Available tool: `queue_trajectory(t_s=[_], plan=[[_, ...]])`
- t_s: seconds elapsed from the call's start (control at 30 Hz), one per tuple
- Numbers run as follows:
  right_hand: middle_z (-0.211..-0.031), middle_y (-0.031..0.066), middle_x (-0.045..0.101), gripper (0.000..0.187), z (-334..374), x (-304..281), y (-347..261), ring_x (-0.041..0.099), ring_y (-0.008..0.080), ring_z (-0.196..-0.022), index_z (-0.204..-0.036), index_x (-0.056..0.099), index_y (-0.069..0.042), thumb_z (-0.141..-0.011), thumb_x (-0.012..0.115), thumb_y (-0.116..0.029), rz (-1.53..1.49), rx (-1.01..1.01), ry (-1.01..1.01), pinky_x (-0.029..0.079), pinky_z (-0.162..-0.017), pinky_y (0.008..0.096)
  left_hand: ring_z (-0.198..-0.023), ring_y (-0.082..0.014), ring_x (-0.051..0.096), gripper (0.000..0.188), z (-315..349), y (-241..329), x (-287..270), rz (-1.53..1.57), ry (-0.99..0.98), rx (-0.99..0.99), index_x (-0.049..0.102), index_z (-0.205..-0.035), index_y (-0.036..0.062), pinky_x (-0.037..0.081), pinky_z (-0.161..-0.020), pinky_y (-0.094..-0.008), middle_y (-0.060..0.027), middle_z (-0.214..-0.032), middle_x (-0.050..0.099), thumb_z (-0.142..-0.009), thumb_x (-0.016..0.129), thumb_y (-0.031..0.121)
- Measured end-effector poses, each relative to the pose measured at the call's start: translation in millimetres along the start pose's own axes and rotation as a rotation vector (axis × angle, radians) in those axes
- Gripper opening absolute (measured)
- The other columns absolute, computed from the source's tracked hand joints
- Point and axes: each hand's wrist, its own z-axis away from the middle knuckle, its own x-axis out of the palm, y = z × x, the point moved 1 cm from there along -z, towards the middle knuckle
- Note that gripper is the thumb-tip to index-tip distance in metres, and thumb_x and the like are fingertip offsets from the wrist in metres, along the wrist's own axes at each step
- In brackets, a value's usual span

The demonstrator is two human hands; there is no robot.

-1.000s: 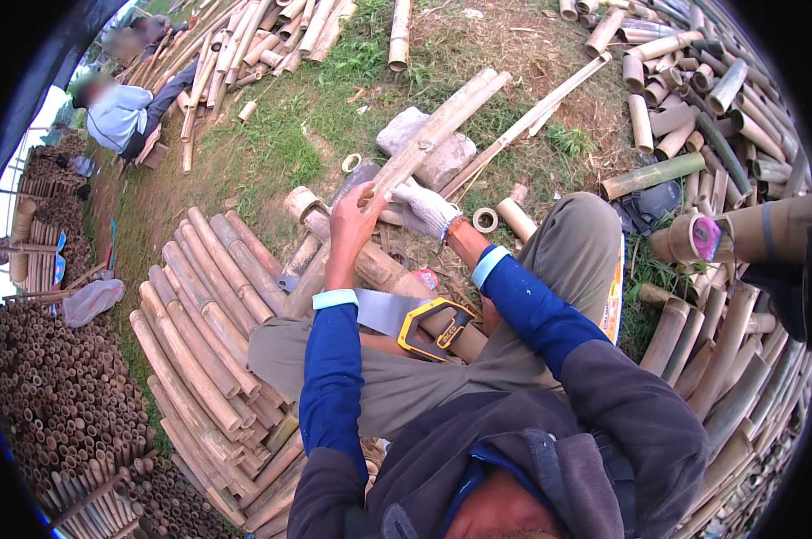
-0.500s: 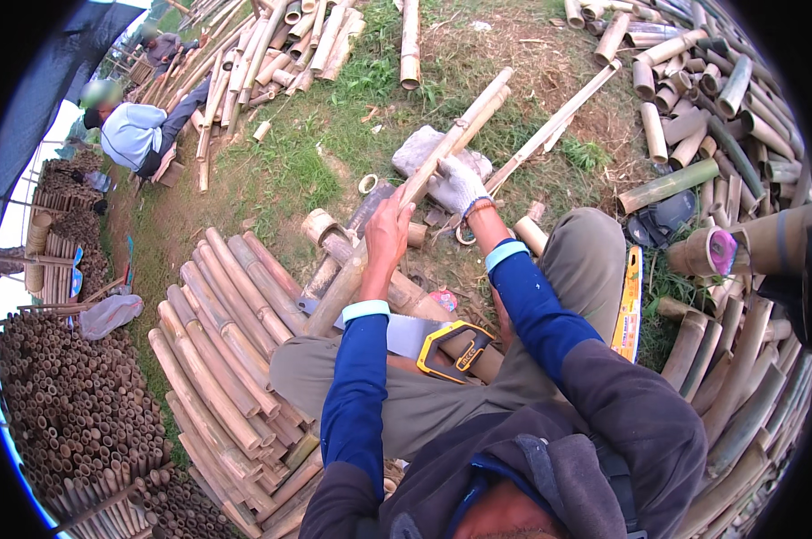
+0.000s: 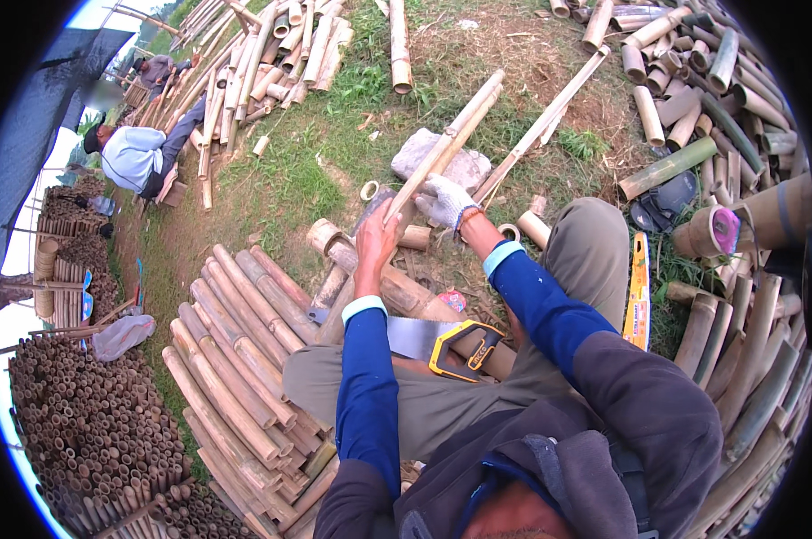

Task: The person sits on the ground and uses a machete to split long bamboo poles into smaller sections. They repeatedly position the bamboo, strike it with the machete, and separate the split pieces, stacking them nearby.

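Observation:
My bare left hand [image 3: 376, 241] is closed around the lower part of a long bamboo pole [image 3: 451, 139], which slants up and away to the right over a grey stone [image 3: 442, 160]. Beside the pole is my right hand [image 3: 446, 199] in a white knit glove, its fingers loosely apart and pointing at the pole; whether they touch it is hard to tell. A handsaw [image 3: 464, 350] with a yellow and black handle lies in front of my lap, against a thick bamboo length [image 3: 415, 292].
Cut bamboo lengths [image 3: 235, 350] are stacked at my left, with more bamboo [image 3: 684, 99] heaped on the right. A yellow saw sleeve [image 3: 638, 292] lies by my knee, near a dark sandal [image 3: 666, 202]. Another person [image 3: 136, 157] sits at the far left.
My gloved right hand has loosened from the pole and shifted slightly nearer to me. My left hand keeps its hold and has moved a little lower. The view has also shifted slightly.

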Motion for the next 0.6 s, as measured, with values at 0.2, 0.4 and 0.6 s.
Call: queue_trajectory(t_s=[0.2,0.4,0.6], plan=[[-0.119,0.0234,0.073,0.046,103,-25,46,0.075,0.0339,-0.105,-0.137,0.064,-0.002,-0.101,0.064,-0.03,1.512,-0.213,-0.142,0.059,-0.093,0.0459,-0.125,-0.0376,0.072,0.055,-12,-15,6,-0.052,-0.006,-0.154,0.075,-0.141,0.0148,0.055,-0.108,-0.0456,-0.0202,-0.138,0.074,-0.093,0.083,0.042],[-0.102,0.0246,0.074,0.034,254,6,76,0.071,0.0443,-0.106,-0.108,0.077,-0.006,-0.083,0.075,-0.028,2.032,-0.13,-0.888,0.057,-0.094,0.0533,-0.113,-0.0312,0.077,0.05,-4,-60,-11,-0.161,-0.044,-0.258,0.085,-0.125,0.0201,0.058,-0.101,-0.0425,-0.0166,-0.122,0.081,-0.084,0.091,0.047],[-0.104,0.0156,0.071,0.024,323,-29,85,0.068,0.0372,-0.105,-0.098,0.076,-0.009,-0.079,0.076,-0.024,2.191,-0.565,-0.928,0.053,-0.094,0.0497,-0.11,-0.0278,0.079,0.051,-29,-53,-15,-0.138,-0.215,-0.321,0.086,-0.122,0.0243,0.058,-0.099,-0.0404,-0.0114,-0.116,0.084,-0.077,0.097,0.046]])
